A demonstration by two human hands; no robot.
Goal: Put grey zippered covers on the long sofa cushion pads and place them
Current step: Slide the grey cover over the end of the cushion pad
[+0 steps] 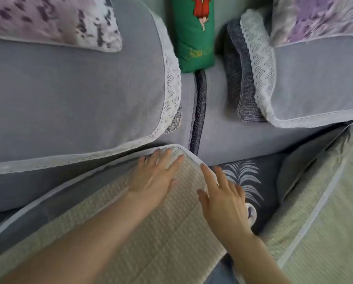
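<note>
- Beige woven grey-edged cushion pad lies under my left hand, spread flat at its far corner.
- Right hand spread too; I'd push evenly.

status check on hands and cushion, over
Left hand open, flat on cushion pad near its corner. Right hand open at the pad's right edge. Leaf-print fabric showing between it and second pad on the right.

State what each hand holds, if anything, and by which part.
Nothing is held. The left hand lies flat on the cushion pad near its corner; the right hand is open at its edge.
</note>
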